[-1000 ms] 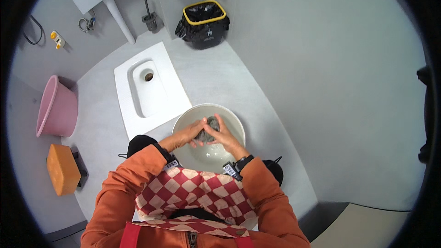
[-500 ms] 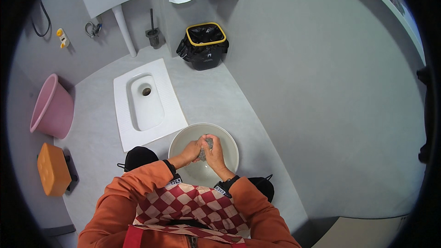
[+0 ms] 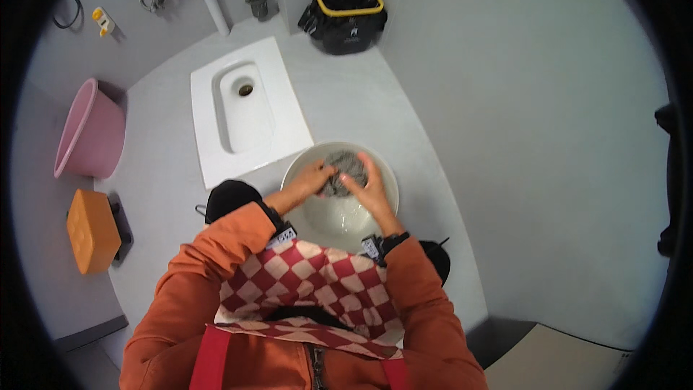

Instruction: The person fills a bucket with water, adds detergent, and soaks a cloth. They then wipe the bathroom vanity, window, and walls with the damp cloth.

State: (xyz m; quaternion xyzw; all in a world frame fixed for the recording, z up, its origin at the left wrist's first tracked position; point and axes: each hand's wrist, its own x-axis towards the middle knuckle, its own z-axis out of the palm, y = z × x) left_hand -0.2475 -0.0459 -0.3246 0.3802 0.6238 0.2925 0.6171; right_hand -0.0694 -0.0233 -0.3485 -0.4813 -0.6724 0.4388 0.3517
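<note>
Head view: clock directions are taken from the centre of the basin, with twelve at the top of the picture. A pale round basin (image 3: 330, 230) stands on the grey floor (image 3: 362, 105), between the person's two black shoes, with its rim near the lower corner of the squat toilet (image 3: 252, 143). The grey wad (image 3: 346, 167), rough in texture, is within the basin's outline towards twelve o'clock. Whether it touches the basin wall cannot be told from this angle. Bright reflections show on the basin's inner surface, towards six o'clock.

The left hand (image 3: 310, 180) is at the wad's nine o'clock side, fingers bent and gripping its edge. The right hand (image 3: 369, 188) is at the wad's four o'clock side; its thumb lies over the face of the wad and the fingers are spread in a wide curve about the outer edge, supporting it. Fingertips beneath the wad are hidden. Both wrists carry black bands below orange sleeves, and a red-and-cream checked apron (image 3: 307, 278) covers the lap at seven o'clock.

Surroundings: the squat toilet is at half past ten; a toilet brush (image 3: 256, 1) in its holder at eleven; a black-lined bin (image 3: 351, 32) with a yellow rim at twelve; a pink tub (image 3: 99, 136), tilted, at half past nine; an orange stool (image 3: 94, 232) just under nine.
</note>
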